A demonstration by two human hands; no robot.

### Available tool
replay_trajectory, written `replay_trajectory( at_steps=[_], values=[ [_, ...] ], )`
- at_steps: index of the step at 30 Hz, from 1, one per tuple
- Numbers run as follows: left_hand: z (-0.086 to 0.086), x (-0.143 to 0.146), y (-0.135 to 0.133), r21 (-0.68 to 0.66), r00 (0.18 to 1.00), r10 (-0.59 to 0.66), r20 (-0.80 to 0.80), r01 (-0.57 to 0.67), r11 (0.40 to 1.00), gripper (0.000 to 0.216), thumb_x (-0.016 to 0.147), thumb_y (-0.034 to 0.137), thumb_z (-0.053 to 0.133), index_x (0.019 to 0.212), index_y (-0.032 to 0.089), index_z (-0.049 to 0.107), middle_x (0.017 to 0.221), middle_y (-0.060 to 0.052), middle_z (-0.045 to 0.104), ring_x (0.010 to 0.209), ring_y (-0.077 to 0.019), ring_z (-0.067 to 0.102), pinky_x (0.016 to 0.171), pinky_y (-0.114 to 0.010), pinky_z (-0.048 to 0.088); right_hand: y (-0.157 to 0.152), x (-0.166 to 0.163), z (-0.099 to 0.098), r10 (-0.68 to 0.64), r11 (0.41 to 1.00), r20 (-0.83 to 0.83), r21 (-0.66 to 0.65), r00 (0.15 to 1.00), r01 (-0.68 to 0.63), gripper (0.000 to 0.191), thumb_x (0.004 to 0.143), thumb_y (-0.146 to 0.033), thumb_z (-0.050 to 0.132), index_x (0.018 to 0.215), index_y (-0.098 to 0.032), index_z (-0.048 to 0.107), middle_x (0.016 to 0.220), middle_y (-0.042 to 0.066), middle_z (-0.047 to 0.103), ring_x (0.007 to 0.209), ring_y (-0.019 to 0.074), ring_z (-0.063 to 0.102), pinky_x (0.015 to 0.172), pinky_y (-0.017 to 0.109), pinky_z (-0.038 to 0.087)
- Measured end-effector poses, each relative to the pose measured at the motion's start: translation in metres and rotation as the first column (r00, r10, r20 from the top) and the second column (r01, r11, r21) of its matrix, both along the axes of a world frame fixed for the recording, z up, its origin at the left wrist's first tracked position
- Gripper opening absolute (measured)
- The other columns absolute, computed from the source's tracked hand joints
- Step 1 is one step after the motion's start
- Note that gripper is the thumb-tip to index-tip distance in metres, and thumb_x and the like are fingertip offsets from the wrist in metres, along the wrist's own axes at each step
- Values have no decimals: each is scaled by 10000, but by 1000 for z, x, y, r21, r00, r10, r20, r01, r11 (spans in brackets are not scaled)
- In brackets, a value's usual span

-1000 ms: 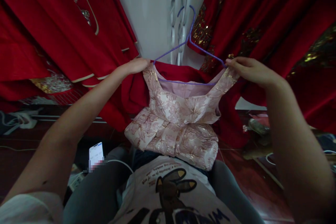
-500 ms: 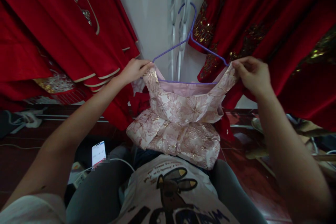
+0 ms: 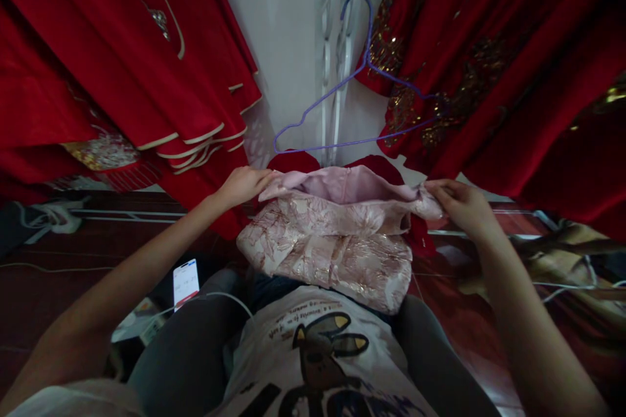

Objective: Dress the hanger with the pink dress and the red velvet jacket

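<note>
A pale pink brocade dress (image 3: 332, 257) with gold flower patterning lies across my lap, its pink lining showing at the neckline. My left hand (image 3: 246, 185) pinches its left shoulder strap. The right strap is gripped between the fingers of my right hand (image 3: 457, 204). Just beyond the dress a thin purple hanger (image 3: 337, 88) hangs in front of a white rack post, tilted, with no garment on it. Red cloth shows behind the neckline.
Red garments (image 3: 186, 78) hang at the left, and red ones with gold sequins (image 3: 469, 98) at the right. A lit phone (image 3: 186, 281) with a white cable is by my left thigh. Metal rails (image 3: 137, 215) run low over the dark red floor.
Both hands have come down toward me with the straps. The dress has left the hanger, which now hangs bare and tilted, and the bodice has folded down.
</note>
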State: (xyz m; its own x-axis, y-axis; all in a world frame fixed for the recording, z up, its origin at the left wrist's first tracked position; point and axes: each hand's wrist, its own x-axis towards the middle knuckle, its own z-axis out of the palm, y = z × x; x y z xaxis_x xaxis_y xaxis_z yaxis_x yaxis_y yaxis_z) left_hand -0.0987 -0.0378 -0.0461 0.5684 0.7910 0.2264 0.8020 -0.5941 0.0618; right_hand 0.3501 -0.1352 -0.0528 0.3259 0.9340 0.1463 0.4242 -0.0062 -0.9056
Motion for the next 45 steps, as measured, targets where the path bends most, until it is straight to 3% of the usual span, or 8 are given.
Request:
replay_trajectory(
  at_steps=[5, 8, 11, 17, 23, 35, 41, 45],
  values=[
    [29, 64, -23, 196, 925, -380, -4, 373, 907, 426, 996, 426, 344, 919, 183, 686, 900, -69, 675, 884, -171, 610, 786, -283, 487, -11, -28, 46, 88, 986, 4, 142, 996, -88, 199, 774, -406, 695, 859, -226, 685, 765, 31, 658, 601, 129, 545, 539, 250, 431],
    [42, 104, -17, 295, 893, -447, 56, 413, 862, 387, 985, 416, 391, 927, 186, 697, 1046, -78, 649, 1004, -182, 582, 901, -350, 487, -2, -38, 64, 114, 965, 42, 232, 993, -120, 217, 806, -405, 674, 882, -202, 673, 769, 33, 653, 621, 121, 548, 575, 248, 436],
    [40, 125, 2, 368, 920, -373, 124, 307, 878, 387, 966, 429, 438, 866, 191, 726, 1240, -98, 574, 1192, -239, 496, 1079, -509, 336, 8, -40, 67, 32, 943, 86, 328, 996, -59, 228, 820, -401, 657, 914, -193, 673, 756, 40, 653, 627, 134, 551, 583, 262, 434],
    [21, 109, 29, 300, 965, -177, 193, 113, 947, 437, 961, 463, 417, 849, 204, 751, 934, -93, 600, 970, -243, 515, 936, -491, 355, 2, -19, 56, -107, 959, -37, 260, 994, 113, 186, 767, -353, 697, 884, -208, 711, 729, 47, 677, 577, 158, 561, 552, 287, 438],
    [28, 85, 25, 285, 944, -246, 219, 179, 942, 462, 958, 489, 423, 790, 196, 739, 866, -55, 577, 889, -199, 491, 891, -417, 330, -9, 9, 51, -315, 932, -60, 168, 947, 321, 93, 738, -217, 697, 825, -202, 727, 660, 45, 655, 513, 152, 530, 532, 301, 431],
    [33, 83, 16, 353, 989, -116, 88, 78, 932, 468, 973, 462, 390, 820, 177, 729, 881, -82, 573, 932, -239, 486, 883, -433, 316, -1, 6, 50, -222, 883, 28, 429, 975, 189, 291, 777, -399, 706, 965, -180, 740, 686, 31, 667, 501, 103, 536, 478, 232, 434],
    [30, 93, 13, 277, 959, -250, 136, 205, 939, 474, 977, 473, 380, 793, 198, 718, 850, -55, 562, 885, -208, 497, 859, -392, 320, 24, 2, 70, -391, 824, 383, 550, 837, 134, 247, 854, -370, 629, 977, -186, 738, 805, 58, 720, 672, 151, 639, 618, 255, 481],
    [24, 114, 5, 263, 941, -298, 160, 250, 932, 467, 979, 472, 384, 767, 200, 699, 847, -46, 546, 882, -197, 490, 838, -368, 317, 45, -18, 94, -372, 816, 482, 578, 793, 32, 202, 860, -325, 623, 958, -193, 740, 812, 47, 728, 693, 148, 648, 650, 244, 462]
  ],
)
